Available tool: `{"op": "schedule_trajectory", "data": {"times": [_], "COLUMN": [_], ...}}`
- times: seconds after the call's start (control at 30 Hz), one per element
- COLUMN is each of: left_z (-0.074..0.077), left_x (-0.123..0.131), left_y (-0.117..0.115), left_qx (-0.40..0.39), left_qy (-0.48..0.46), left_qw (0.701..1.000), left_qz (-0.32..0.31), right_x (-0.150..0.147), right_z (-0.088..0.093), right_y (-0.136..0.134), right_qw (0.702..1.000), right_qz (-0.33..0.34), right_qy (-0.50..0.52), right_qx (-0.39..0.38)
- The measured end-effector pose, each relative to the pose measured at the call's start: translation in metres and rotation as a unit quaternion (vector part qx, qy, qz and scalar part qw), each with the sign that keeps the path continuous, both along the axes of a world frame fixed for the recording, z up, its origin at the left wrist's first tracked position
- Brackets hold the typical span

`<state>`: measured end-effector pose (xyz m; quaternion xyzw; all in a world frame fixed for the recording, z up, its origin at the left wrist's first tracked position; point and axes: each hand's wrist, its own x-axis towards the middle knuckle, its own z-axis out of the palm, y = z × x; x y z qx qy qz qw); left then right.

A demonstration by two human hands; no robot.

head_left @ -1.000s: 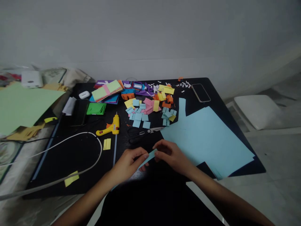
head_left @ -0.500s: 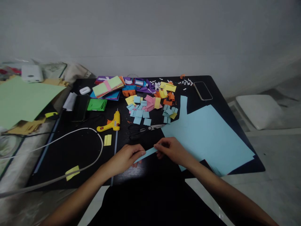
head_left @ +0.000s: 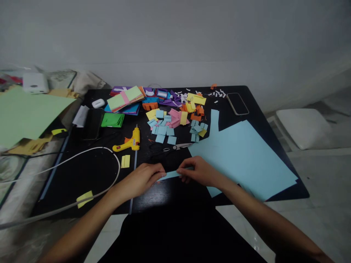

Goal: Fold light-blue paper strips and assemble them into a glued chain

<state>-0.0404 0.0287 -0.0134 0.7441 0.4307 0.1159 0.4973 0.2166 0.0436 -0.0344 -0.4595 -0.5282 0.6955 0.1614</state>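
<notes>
A narrow light-blue paper strip [head_left: 171,175] is stretched between my two hands, low over the black table's front part. My left hand [head_left: 149,177] pinches its left end between thumb and fingers. The right end is pinched by my right hand [head_left: 195,170], whose fingers curl and hide that end. Just beyond the hands lie black-handled scissors [head_left: 181,146], blades pointing right. Large light-blue paper sheets [head_left: 236,153] spread beside and partly under my right forearm. Small folded light-blue paper pieces [head_left: 161,131] lie in a loose pile past the scissors.
A yellow glue gun [head_left: 131,141] lies left of the scissors. A white cable [head_left: 117,171] loops across the table's left side. Bundled coloured papers [head_left: 126,100] and a white earbud case [head_left: 98,103] are at the back left; a phone [head_left: 237,104] lies at the back right.
Both hands have shifted slightly up and left with the paper strip, which now lies closer to level. The grip at both ends stays. The view has moved a little.
</notes>
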Motion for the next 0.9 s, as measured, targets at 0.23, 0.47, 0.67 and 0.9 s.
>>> {"op": "schedule_trajectory", "data": {"times": [0.23, 0.47, 0.67, 0.9], "left_z": [-0.004, -0.012, -0.012, -0.022], "left_x": [-0.019, -0.018, -0.019, -0.023], "left_y": [0.004, 0.002, -0.001, -0.003], "left_qx": [-0.039, -0.002, -0.027, -0.063], "left_qy": [0.010, 0.023, 0.004, -0.020], "left_qw": [0.999, 1.000, 0.999, 0.995], "left_qz": [0.019, 0.018, 0.029, 0.073], "right_x": [0.014, 0.009, 0.000, 0.001], "right_z": [-0.008, 0.004, 0.005, -0.003], "right_y": [0.007, 0.011, 0.016, 0.017], "right_qw": [0.999, 0.976, 0.985, 0.985], "right_qz": [-0.023, 0.099, 0.124, 0.113], "right_qy": [-0.005, -0.129, -0.087, -0.104], "right_qx": [-0.043, 0.147, 0.077, 0.073]}}
